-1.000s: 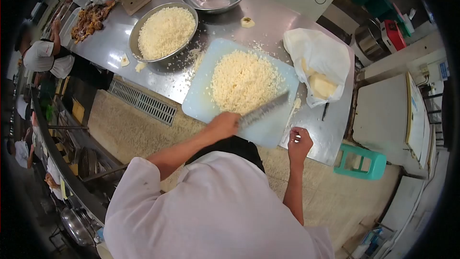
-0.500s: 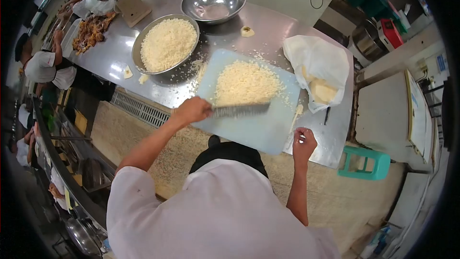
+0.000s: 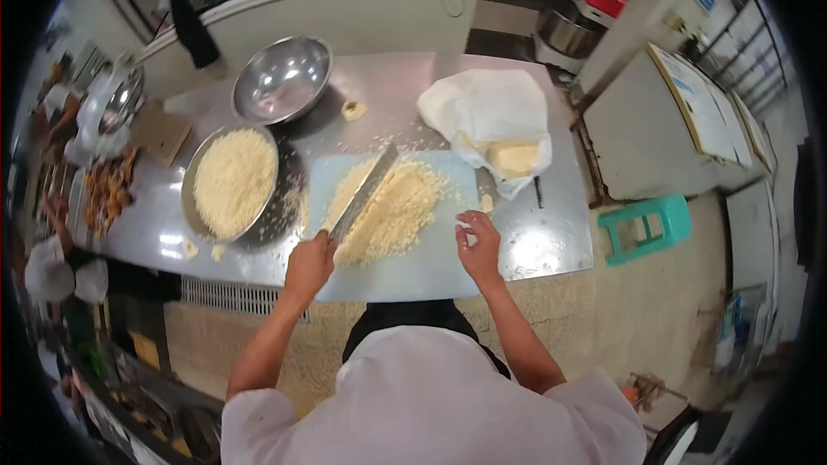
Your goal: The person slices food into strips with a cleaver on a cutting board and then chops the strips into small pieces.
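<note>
My left hand point(image 3: 310, 269) is wrapped round the handle of a broad-bladed knife point(image 3: 365, 193). The blade slants up and to the right, its length resting in a pile of finely chopped pale yellow food point(image 3: 405, 211). Under the pile lies a light blue cutting board point(image 3: 388, 282), close to the table's near edge. My right hand point(image 3: 479, 248) hovers by the board's right side, fingers loosely bent and apart, with nothing visible in them. Right of the board, a white plastic bag point(image 3: 491, 108) lies with its mouth toward me, and a pale yellow block point(image 3: 514, 158) shows in it.
Left of the board stands a metal bowl point(image 3: 274, 198) heaped with chopped food; behind it is a steel bowl point(image 3: 280, 86). Scraps dot the metal table point(image 3: 379, 77). A green stool point(image 3: 646, 224) stands on the floor at right. Co-workers stand at far left.
My left hand has swung the knife from lying across the pile's near side to a steep slant through its left part. My right hand has loosened its fingers. The view has turned.
</note>
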A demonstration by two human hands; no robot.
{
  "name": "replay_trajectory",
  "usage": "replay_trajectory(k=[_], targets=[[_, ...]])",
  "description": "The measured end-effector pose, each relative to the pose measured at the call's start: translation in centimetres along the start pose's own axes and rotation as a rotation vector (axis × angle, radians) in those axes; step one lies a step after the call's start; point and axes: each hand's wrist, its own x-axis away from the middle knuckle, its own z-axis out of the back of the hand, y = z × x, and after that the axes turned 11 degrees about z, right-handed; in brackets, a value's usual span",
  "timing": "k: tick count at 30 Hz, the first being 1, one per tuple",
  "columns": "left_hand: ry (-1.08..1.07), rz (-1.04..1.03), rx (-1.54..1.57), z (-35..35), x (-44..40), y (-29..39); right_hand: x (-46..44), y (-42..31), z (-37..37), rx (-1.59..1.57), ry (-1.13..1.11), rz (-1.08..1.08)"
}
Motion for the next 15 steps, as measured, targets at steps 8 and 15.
replay_trajectory(k=[8, 15], targets=[[0.001, -0.029, 0.019, 0.0, -3.3, -5.1, -1.7, 7.6, -6.7, 0.439, 0.022, 0.111], [0.202, -0.019, -0.117, -0.4, -11.8, -7.9, -4.7, 5.5, -14.4, 0.073, -0.184, 0.117]])
